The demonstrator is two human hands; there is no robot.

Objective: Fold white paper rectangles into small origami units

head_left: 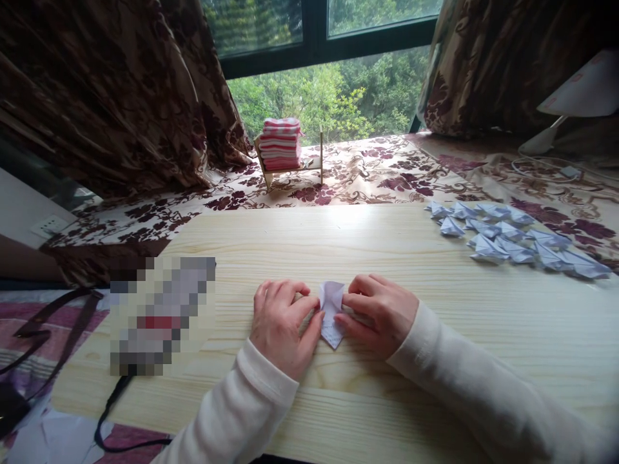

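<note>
A small piece of folded white paper lies at the middle of the pale wooden table, its pointed end towards me and its upper part opened out. From the left, my left hand pinches its edge between thumb and forefinger. My right hand grips the opposite edge, with thumb and forefinger against the paper. Faint marks show near the paper's lower tip. Several folded white paper pieces rest together at the table's far right corner.
A blurred-out device with a black cable lies on the left. Beyond the table, a small rack holds folded pink-and-white cloths on a floral cover. A lamp stands at the back right. White sheets lie at lower left.
</note>
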